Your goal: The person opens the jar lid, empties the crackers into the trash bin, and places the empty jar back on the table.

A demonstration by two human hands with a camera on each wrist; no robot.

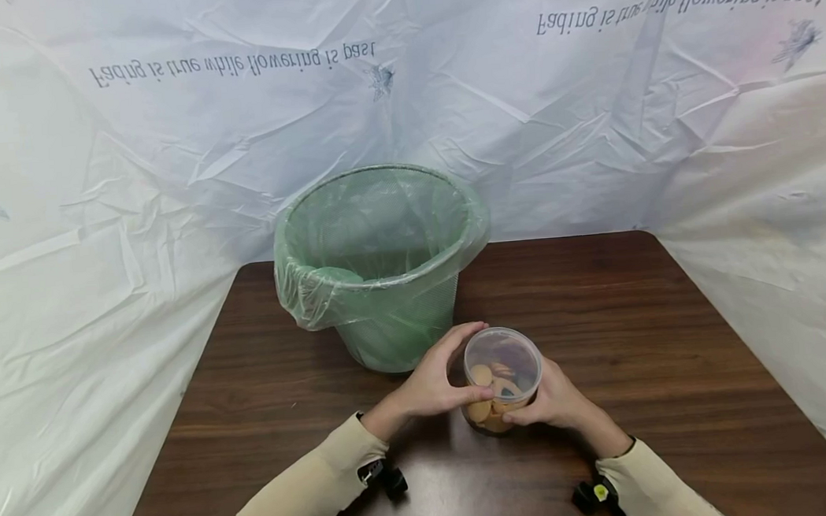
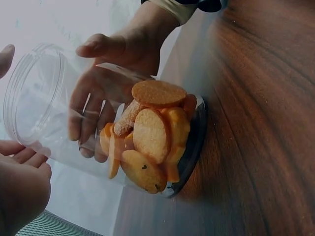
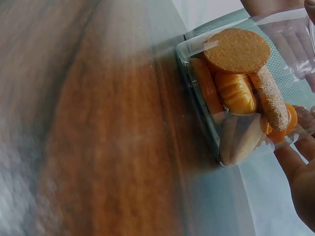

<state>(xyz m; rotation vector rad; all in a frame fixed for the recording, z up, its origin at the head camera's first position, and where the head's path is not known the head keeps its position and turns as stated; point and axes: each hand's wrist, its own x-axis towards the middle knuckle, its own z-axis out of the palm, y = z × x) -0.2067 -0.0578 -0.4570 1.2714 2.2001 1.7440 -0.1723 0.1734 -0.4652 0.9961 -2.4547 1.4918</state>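
A clear plastic jar [image 1: 502,363] without a lid stands upright close over the table, between both hands. Piled in its lower half are several biscuits [image 2: 152,137], round, oval and finger-shaped, one of them speckled with sugar [image 3: 270,98]. My left hand [image 1: 435,379] grips the jar near its rim, thumb in front and fingers round the far side. From the other side my right hand [image 1: 560,403] holds the jar lower down, its thumb along the near wall. Through the clear wall, the right hand's fingers [image 2: 91,113] show against the jar.
Just behind and left of the jar stands a green mesh wastebasket [image 1: 451,299] lined with a thin plastic bag [image 1: 301,288]. The dark wooden table [image 1: 638,339] reaches back to a white printed sheet [image 1: 554,123] that hangs round it.
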